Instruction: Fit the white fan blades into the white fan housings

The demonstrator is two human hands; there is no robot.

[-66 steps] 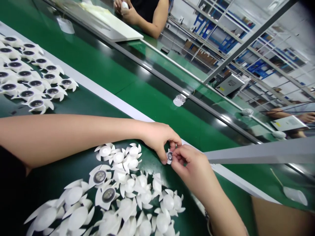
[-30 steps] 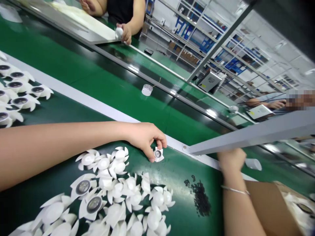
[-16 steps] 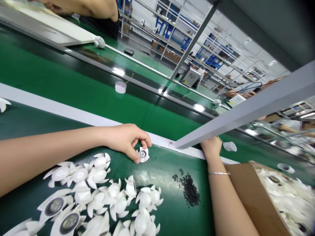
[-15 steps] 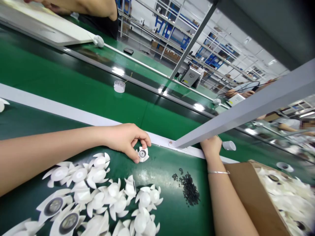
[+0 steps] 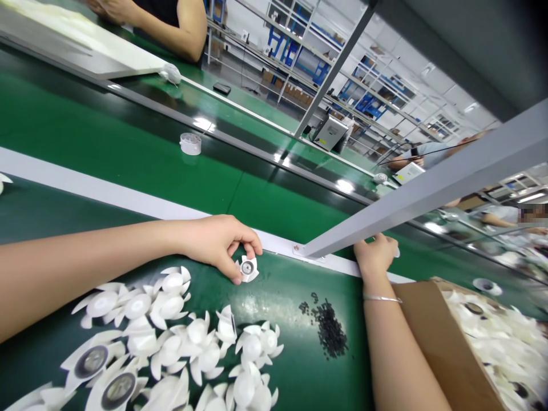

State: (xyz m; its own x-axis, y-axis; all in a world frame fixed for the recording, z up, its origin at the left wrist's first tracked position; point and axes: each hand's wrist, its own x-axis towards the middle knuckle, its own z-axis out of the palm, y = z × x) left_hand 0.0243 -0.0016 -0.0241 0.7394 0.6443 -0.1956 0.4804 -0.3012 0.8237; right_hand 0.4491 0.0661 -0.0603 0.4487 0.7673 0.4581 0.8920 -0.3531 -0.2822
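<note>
My left hand point(image 5: 225, 245) pinches a small white fan blade point(image 5: 248, 268), its round metal-lined hub facing up, just above the green worktop. Beyond the slanted post, my right hand point(image 5: 377, 254) reaches over the belt with its fingers curled round a white cup-shaped housing point(image 5: 398, 252). Only that housing's right edge shows past the fingers. Many loose white fan blades point(image 5: 171, 345) lie heaped below my left forearm. A pile of tiny black parts point(image 5: 330, 331) sits on the worktop between my arms.
A cardboard box point(image 5: 445, 342) full of white blades stands right of my right forearm. The grey post point(image 5: 406, 200) slants up from the pale rail. On the green belt point(image 5: 128, 148) ride a clear-white ring housing point(image 5: 190, 144) and another housing point(image 5: 487, 286). A co-worker's arm point(image 5: 171, 34) is across.
My right hand has moved slightly right and closed over the white housing. Other housings on the belt have shifted left. My left hand keeps still with its fan blade.
</note>
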